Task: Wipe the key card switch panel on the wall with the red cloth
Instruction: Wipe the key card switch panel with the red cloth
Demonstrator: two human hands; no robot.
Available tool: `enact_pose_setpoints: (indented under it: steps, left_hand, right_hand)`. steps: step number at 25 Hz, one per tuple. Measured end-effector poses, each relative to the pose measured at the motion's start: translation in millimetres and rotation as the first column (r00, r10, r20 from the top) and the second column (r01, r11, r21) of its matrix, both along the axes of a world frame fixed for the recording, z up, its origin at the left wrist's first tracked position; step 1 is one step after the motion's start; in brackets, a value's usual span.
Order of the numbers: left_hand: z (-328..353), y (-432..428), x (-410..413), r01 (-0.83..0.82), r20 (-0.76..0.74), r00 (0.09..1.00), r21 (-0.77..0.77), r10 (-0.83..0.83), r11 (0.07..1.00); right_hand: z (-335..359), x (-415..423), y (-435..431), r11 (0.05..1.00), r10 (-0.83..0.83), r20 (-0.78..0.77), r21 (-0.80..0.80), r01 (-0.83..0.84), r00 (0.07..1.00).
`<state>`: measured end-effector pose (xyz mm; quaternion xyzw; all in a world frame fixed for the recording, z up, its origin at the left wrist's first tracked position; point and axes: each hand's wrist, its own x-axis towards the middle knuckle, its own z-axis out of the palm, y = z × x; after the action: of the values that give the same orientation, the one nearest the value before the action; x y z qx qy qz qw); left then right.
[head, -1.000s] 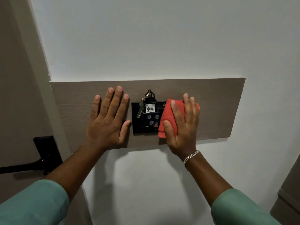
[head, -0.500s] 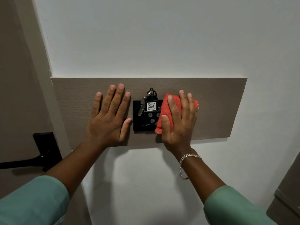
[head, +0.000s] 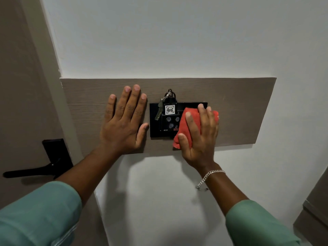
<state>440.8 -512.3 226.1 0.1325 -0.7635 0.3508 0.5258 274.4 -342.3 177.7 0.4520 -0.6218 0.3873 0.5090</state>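
Note:
The black key card switch panel (head: 156, 128) is mounted on a brown wooden board (head: 239, 110) on the white wall. A key tag marked 406 (head: 170, 109) with a key on a ring hangs in its slot. My right hand (head: 199, 139) presses the folded red cloth (head: 184, 128) flat against the panel's right half, which it hides. My left hand (head: 124, 121) lies flat and spread on the board just left of the panel, holding nothing.
A door with a black lever handle (head: 35, 170) stands at the left, past the wall corner. A grey-brown cabinet edge (head: 316, 210) shows at the lower right. A silver bracelet (head: 210, 176) hangs on my right wrist.
My right hand slid the red cloth left over the panel, then back down and to the right. My left hand has stayed flat on the board.

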Motion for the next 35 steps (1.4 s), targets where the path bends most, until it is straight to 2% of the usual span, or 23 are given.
enact_pose_setpoints:
  steps: [2,3,6,8,12,13,14,17,18,19,23,24,26,28,30,35]
  left_hand:
    - [0,0,0,0.001,-0.002,1.0,-0.005,-0.001,1.0]
    - [0,0,0,0.0,-0.003,1.0,-0.006,0.0,1.0]
    - [0,0,1,0.006,-0.001,1.0,-0.001,-0.006,1.0]
    - [0,-1,0,0.001,0.006,1.0,-0.01,-0.001,1.0]
    - [0,0,1,0.009,0.0,1.0,-0.011,-0.009,1.0]
    - [1,1,0,0.009,-0.003,1.0,-0.016,-0.009,1.0]
    - [1,1,1,0.01,-0.006,1.0,-0.013,-0.01,1.0]
    - [0,2,1,0.009,-0.002,1.0,-0.017,-0.009,1.0]
    - [0,1,1,0.006,0.0,1.0,-0.018,-0.006,1.0]
    - [0,1,1,0.004,0.003,1.0,-0.013,-0.004,1.0]
    - [1,1,1,-0.004,0.008,1.0,-0.008,0.005,1.0]
    - [1,2,1,-0.003,0.006,1.0,-0.011,0.003,1.0]
    - [2,2,1,0.008,0.006,1.0,-0.006,-0.008,1.0]
    - [1,1,1,0.001,0.008,1.0,-0.007,-0.001,1.0]
    - [1,1,1,0.0,0.008,1.0,-0.009,0.0,1.0]
    - [0,1,0,0.006,0.002,1.0,-0.014,-0.006,1.0]
  right_hand:
    - [-3,-12,14,0.998,0.011,-0.056,0.064,-0.008,0.998]
    - [0,-12,14,1.0,0.013,-0.014,0.026,-0.012,1.0]
    - [25,10,-10,0.971,0.064,0.267,-0.239,0.002,0.961]
    - [36,23,-22,0.951,0.063,0.316,-0.306,0.039,0.947]
    - [11,1,3,0.999,-0.026,-0.017,-0.041,0.025,1.0]
    - [10,-7,9,1.0,-0.03,-0.044,-0.009,0.03,0.999]
    - [12,-10,9,0.999,-0.021,-0.006,-0.03,0.021,1.0]
    - [31,10,-12,0.964,0.064,0.243,-0.267,0.004,0.968]
    - [34,16,-18,0.956,0.06,0.251,-0.292,0.017,0.966]
    - [33,18,-20,0.967,0.031,0.208,-0.254,0.024,0.978]
    - [12,-15,11,0.999,-0.026,-0.143,0.041,0.032,0.989]
    - [12,-22,16,0.997,-0.03,-0.167,0.069,0.042,0.986]
    - [14,-21,10,0.999,-0.036,-0.056,-0.006,0.036,0.998]
    - [21,-1,-7,0.984,-0.012,0.163,-0.172,0.04,0.987]
    - [22,13,-18,0.971,0.024,0.224,-0.237,0.03,0.974]
    - [-7,-14,10,0.999,-0.006,-0.105,0.047,0.011,0.994]
